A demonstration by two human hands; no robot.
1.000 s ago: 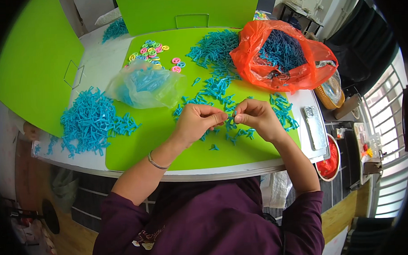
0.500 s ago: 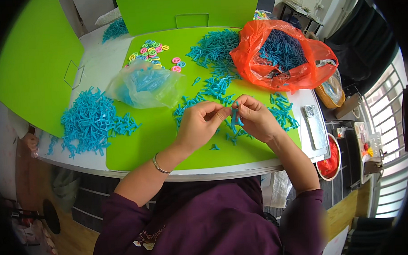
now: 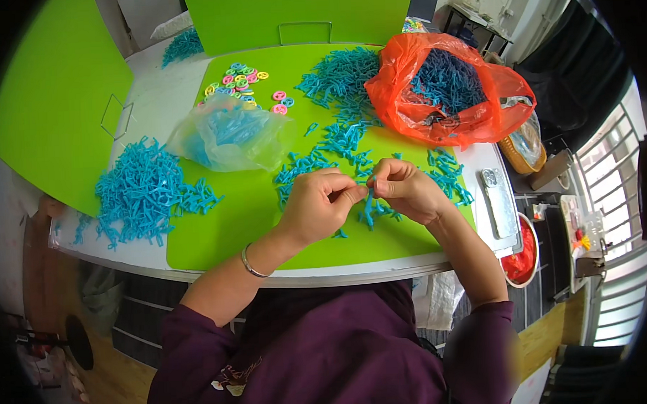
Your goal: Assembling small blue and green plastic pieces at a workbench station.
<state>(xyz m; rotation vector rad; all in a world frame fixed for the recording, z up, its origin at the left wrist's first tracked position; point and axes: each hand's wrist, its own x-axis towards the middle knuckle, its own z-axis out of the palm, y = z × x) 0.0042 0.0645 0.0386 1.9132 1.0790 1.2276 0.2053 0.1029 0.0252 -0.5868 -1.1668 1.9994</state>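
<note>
Purple sleeves [image 3: 190,360] lie nearest, forearms reaching past the white table edge [image 3: 319,279]; an open strip of green mat [image 3: 260,236] lies between that edge and the fingers, giving room under both wrists; the left hand [image 3: 320,206] and right hand [image 3: 412,192] meet tip to tip, each pinched narrow on a small blue piece [image 3: 370,198] midway between them, neither clearly nearer; its long axis seems to run toward the body, though fingers hide its top and loose pieces [image 3: 304,167] blur its lower end; a phone [image 3: 499,203] lies right, a blue pile [image 3: 141,187] left; just beyond, the clear bag [image 3: 228,137] and red bag [image 3: 406,113] bound the space, coloured rings [image 3: 241,80] farther off.
</note>
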